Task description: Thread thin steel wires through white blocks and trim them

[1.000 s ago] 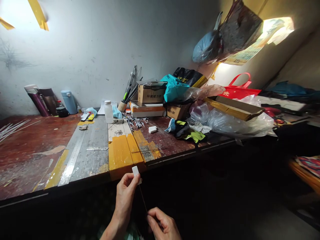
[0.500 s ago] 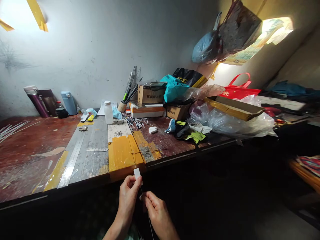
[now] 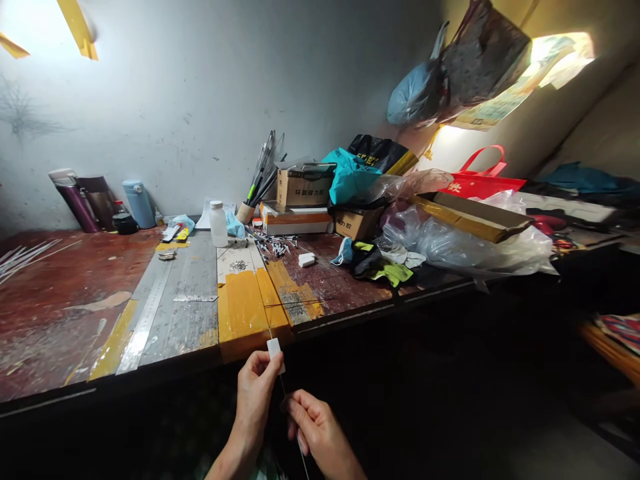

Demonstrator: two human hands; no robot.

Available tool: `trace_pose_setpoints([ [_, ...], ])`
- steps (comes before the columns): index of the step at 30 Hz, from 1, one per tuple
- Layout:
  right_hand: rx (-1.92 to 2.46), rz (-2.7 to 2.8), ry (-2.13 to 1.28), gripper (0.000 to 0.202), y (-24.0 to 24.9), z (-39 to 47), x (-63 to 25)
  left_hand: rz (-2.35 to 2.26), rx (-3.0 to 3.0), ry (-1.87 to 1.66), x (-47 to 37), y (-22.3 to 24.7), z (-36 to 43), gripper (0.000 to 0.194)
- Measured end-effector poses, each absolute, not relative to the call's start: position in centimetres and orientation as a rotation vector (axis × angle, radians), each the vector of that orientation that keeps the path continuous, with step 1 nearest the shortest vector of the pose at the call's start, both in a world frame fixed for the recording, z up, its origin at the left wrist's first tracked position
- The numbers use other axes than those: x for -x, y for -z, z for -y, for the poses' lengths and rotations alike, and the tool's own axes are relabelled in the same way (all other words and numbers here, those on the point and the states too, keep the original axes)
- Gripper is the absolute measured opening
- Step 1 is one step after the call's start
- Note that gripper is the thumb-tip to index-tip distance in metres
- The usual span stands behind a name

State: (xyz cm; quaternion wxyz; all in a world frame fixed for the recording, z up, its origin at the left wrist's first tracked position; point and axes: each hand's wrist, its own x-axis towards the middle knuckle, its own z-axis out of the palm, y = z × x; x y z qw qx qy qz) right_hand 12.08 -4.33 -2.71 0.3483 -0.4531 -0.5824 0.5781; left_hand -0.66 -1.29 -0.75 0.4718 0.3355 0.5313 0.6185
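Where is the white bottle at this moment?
In the head view, the white bottle stands upright left of centre on the workbench, left of the rod holder and beyond the left hand.

A workshop; the desk (image 3: 55, 313) is scuffed and taped; left of the white bottle (image 3: 218, 227), a ruler (image 3: 146, 320); right of it, rods (image 3: 260, 172) and boxes (image 3: 303, 189).

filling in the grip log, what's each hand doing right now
Left hand: closed, holding a small white block.
Right hand: closed, holding a thin rod.
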Motion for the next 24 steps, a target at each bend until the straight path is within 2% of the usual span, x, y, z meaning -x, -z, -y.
trace_pose_setpoints([
  [5,1.243,1.586,-1.398,0.039,1.9,5.7,-13.0,-1.261,-0.843,-1.507,0.6,0.0,1.7,0.031],
  [11,1.307,1.681,-1.126,0.047,4.0,7.2,-14.5,-1.165,-0.877,-1.534,0.5,-2.0,2.4,0.026],
  [14,1.342,1.653,-1.104,0.038,3.4,6.8,-15.1,-1.106,-0.910,-1.520,1.4,-4.3,2.5,0.027],
  [17,1.292,1.597,-1.050,0.040,-0.1,5.7,-15.7,-1.066,-0.988,-1.567,3.7,-8.3,2.6,0.034],
  [20,1.142,1.527,-0.919,0.037,-5.1,4.2,-15.7,-1.116,-1.215,-1.503,6.3,-12.8,3.3,0.032],
  [24,0.780,1.381,-1.100,0.044,-10.0,2.4,-14.0,-1.150,-1.384,-1.311,7.5,-14.5,5.1,0.027],
])
